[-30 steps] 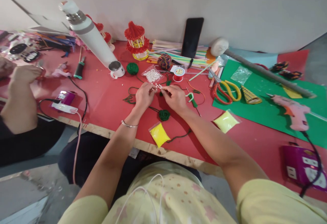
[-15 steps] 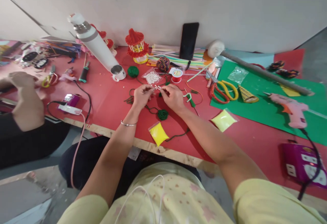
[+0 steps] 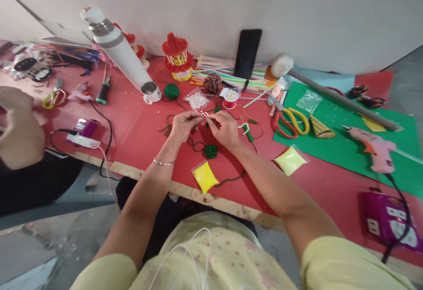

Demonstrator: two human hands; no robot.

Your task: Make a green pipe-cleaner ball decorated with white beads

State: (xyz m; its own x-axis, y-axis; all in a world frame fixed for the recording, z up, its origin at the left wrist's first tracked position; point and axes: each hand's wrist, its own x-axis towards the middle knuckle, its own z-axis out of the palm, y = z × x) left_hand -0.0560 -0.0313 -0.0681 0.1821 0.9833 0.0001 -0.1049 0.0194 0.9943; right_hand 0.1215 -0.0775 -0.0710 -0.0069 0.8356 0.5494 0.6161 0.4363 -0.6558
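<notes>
Between the fingertips of both hands is a small cluster of white pearl beads (image 3: 204, 114). My left hand (image 3: 183, 127) pinches it from one side and my right hand (image 3: 227, 130) from the other. Any thread through the beads is too fine to make out. Just behind the hands lies a clear bag of white beads (image 3: 197, 100), with a red spool (image 3: 230, 99) to its right. Closer to me, a dark green yarn rosette (image 3: 210, 150) rests on the red table (image 3: 139, 135), joined by loose green yarn. Right of my right hand is a green-handled tool (image 3: 250, 136) with a thin metal shaft.
A yellow packet (image 3: 205, 177) lies near the table edge, a paler packet (image 3: 291, 160) farther right. Scissors (image 3: 291, 121), a pink glue gun (image 3: 373, 146) and a purple power box (image 3: 390, 221) stand rightward. A white bottle (image 3: 122, 54) leans at left, near a co-worker's arm (image 3: 20, 131).
My fingertips have drawn slightly closer together around the beads. The co-worker's arm has shifted left in view, and the camera has turned a little.
</notes>
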